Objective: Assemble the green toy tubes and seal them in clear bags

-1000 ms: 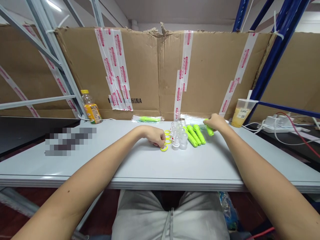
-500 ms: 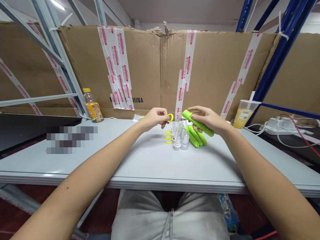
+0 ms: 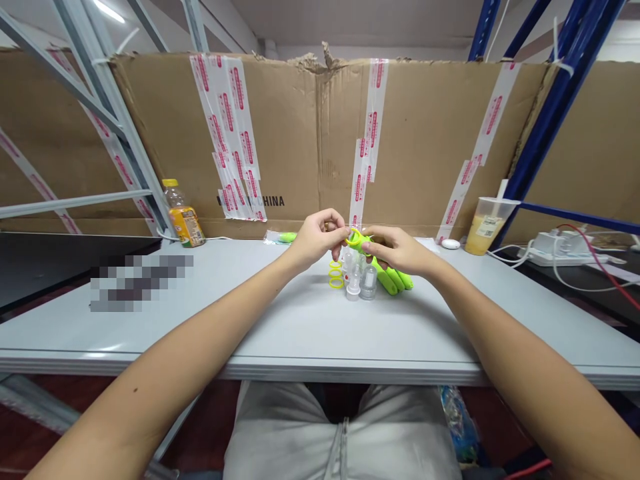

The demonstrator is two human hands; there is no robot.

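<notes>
Back-left of table [image 3: 300, 333]: juice bottle [image 3: 183, 219], upright. Left hand [image 3: 314, 241] raised over the table's middle, fingertips pinched on a yellow ring [image 3: 352, 236] — the ring meets the tip of a green handle [image 3: 366, 240]. Right hand [image 3: 397, 252] closed round that handle. Beneath them: spare rings [image 3: 336, 279], clear bottles [image 3: 368, 285], loose green handles [image 3: 399, 281]. Back-right — drink cup [image 3: 485, 225].

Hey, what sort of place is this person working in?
Probably a warehouse assembly bench: steel racking on both sides, taped cardboard as a back wall, and identical green handles, yellow rings and clear bottles lined up on the white table.
</notes>
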